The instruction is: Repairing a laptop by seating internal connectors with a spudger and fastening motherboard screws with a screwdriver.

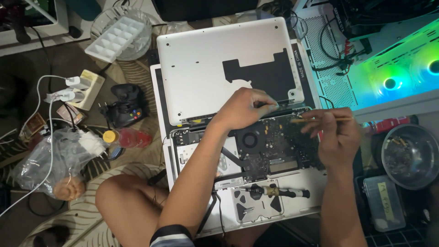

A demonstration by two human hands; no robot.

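On floor, opened laptop (274,151) dead centre, board exposed. Left hand (242,107) pinches board's top edge, steadying. Right hand (331,135) grips thin stick (322,120) at 3 o'clock, tip on board. Screwdriver (274,192) parked at 6, within reach.

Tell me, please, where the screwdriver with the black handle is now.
In the head view, the screwdriver lies flat on the open laptop, low in the picture, just below the circuit board and between the person's forearms.

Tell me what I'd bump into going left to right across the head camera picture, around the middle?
Clear plastic bag → red bottle → black cooling fan → right hand holding a thin stick → metal bowl.
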